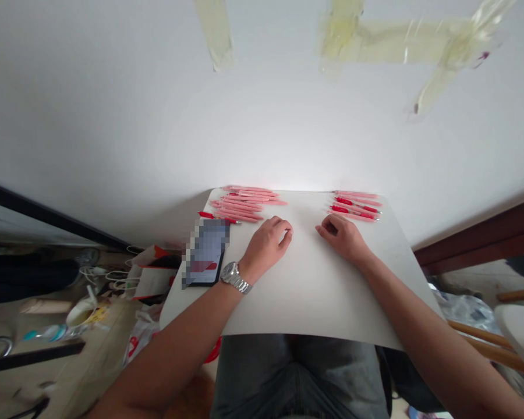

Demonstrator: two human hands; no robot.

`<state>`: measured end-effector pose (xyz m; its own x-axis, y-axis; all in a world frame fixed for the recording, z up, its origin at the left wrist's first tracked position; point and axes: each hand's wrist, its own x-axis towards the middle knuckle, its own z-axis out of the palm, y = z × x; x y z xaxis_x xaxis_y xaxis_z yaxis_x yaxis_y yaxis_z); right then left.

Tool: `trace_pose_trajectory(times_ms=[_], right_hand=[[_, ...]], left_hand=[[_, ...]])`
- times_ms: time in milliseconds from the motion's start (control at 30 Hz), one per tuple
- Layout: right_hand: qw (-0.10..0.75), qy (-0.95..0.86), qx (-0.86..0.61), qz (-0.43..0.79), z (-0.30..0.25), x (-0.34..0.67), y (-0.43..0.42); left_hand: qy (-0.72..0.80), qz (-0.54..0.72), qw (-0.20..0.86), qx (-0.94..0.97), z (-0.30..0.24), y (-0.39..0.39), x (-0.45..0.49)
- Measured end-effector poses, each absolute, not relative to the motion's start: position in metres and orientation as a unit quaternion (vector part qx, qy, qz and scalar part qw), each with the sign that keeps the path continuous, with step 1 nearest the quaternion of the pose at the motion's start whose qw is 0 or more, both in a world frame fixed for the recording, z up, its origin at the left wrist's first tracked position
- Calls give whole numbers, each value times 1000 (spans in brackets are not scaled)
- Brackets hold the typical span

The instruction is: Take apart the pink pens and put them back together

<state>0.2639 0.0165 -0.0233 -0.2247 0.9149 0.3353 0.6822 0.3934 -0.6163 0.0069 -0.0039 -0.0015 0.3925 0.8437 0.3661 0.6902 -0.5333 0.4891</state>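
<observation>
My left hand (pixel 271 241), with a metal watch (pixel 234 277) on its wrist, rests above the white table (pixel 305 297). Its fingers curl toward the thumb, with a gap showing and nothing in it. Just beyond it lies a bunch of pink pens (pixel 244 202), with a red pen (pixel 207 215) at their near side. My right hand (pixel 341 237) is loosely closed, thumb pointing left, and no object shows in it. Right behind it lies a smaller group of pink pens (pixel 358 194) and red pens (pixel 353 212). The two hands are apart.
A phone (pixel 207 256), partly pixelated, lies on the table's left side. A white wall (pixel 262 116) with yellowed tape (pixel 402 41) rises behind the table. Cables, a box (pixel 155 279) and a bottle (pixel 55 333) are on the floor at left. A white chair (pixel 519 326) stands at right.
</observation>
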Motion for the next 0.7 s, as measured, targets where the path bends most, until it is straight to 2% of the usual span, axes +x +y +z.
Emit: trace_pose_trajectory(times_ms=[167, 367, 700], right_hand=[[340, -765, -520, 170, -28, 265, 18], [335, -766, -521, 173, -29, 266, 20], [337, -764, -521, 179, -28, 265, 19]], left_hand=[[465, 256, 92, 842, 5, -4, 4], [479, 265, 85, 833, 13, 7, -10], [538, 228, 8, 811, 37, 40, -78]])
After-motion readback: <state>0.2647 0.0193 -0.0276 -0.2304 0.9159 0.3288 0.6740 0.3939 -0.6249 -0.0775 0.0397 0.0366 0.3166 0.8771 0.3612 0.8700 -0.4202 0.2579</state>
